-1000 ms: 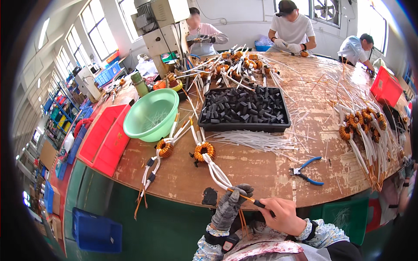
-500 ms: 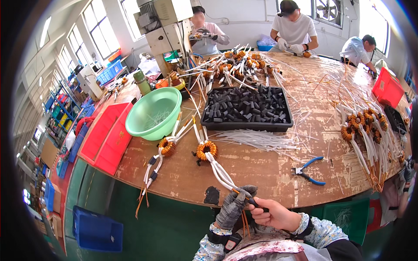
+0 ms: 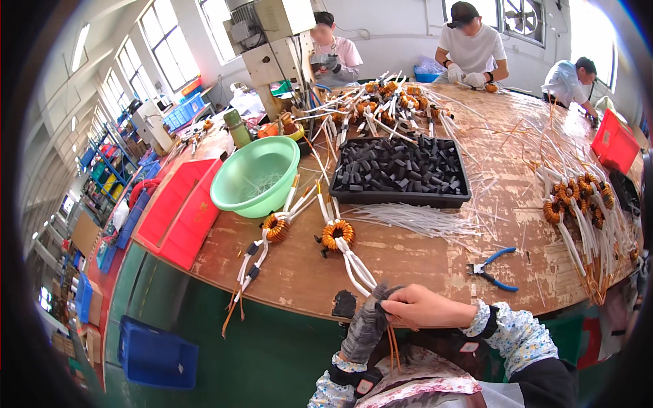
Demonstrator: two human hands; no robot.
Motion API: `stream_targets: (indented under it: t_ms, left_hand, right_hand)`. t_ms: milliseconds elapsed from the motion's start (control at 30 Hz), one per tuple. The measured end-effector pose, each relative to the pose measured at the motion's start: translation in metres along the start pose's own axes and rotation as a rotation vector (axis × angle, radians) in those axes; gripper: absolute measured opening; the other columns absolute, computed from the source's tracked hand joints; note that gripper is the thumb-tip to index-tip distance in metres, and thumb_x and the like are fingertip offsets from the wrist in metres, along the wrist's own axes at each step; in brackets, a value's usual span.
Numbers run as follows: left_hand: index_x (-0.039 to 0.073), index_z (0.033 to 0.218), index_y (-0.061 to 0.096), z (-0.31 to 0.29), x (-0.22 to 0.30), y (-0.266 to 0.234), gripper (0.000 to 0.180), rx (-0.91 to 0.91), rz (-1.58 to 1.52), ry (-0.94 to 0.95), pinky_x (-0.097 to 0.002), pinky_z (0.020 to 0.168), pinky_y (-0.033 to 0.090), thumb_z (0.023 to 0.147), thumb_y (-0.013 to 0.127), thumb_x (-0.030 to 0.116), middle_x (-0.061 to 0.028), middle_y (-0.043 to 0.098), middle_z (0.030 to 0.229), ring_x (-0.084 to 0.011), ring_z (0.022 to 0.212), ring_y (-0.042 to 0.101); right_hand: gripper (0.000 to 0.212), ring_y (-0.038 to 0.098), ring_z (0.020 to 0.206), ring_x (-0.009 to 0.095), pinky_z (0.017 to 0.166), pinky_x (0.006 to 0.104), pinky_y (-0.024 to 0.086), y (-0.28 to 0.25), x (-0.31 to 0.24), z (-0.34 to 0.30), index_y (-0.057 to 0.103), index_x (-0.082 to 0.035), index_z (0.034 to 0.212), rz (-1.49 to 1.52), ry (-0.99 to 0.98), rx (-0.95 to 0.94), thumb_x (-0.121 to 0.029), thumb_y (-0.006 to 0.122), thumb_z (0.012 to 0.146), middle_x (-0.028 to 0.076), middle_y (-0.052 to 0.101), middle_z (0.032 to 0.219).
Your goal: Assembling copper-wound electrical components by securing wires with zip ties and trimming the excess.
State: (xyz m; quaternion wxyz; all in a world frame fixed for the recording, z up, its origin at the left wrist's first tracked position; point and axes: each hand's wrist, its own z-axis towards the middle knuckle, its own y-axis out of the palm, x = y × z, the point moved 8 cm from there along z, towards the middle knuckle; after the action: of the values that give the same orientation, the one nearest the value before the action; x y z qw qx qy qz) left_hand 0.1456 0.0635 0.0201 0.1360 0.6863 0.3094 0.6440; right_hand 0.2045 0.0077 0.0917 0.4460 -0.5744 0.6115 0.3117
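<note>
At a scuffed table (image 3: 415, 268) in a white-walled room (image 3: 394, 37), left hand (image 3: 366, 334) grips leads (image 3: 358, 270), right hand (image 3: 427, 307) pinches, contents unseen.

Two hands, a gloved left hand (image 3: 366, 326) and a bare right hand (image 3: 420, 306); one green bowl (image 3: 262, 206); two single coils (image 3: 338, 236) near it; two coil heaps (image 3: 568, 194), too tangled to count; one black tray (image 3: 401, 198) of black pieces (image 3: 401, 166) and loose white tubes (image 3: 411, 219), both past counting; one pair of pliers (image 3: 479, 268); one wall fan (image 3: 520, 13); three people (image 3: 476, 51) across the table (image 3: 422, 272)
</note>
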Motion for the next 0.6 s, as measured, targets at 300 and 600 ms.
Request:
stream_targets:
  t_ms: [300,600]
  left_hand:
    - [0.005,0.116,0.046,-0.03,-0.021,0.006,0.043,0.021,0.094,-0.07,-0.0368,0.085,0.048,0.09,0.047,0.04,-0.0094,0.056,0.105,-0.0234,0.098,0.057]
    - [0.005,0.087,0.054,-0.037,-0.026,0.036,0.023,-0.262,-0.284,-0.055,-0.039,0.078,0.047,0.092,0.048,0.027,-0.0082,0.057,0.078,-0.024,0.085,0.057]
  right_hand:
    - [0.033,0.058,0.068,0.032,0.061,0.0401,0.046,0.005,-0.03,0.021,0.06,-0.002,0.071,-0.771,-0.423,0.394,-0.035,0.06,0.079,0.014,0.056,0.066]
    - [0.038,0.059,0.062,0.028,0.056,0.0378,0.044,-0.003,0.006,0.053,0.063,0.0,0.074,-0.046,-0.18,0.312,-0.033,0.049,0.086,0.015,0.06,0.066]
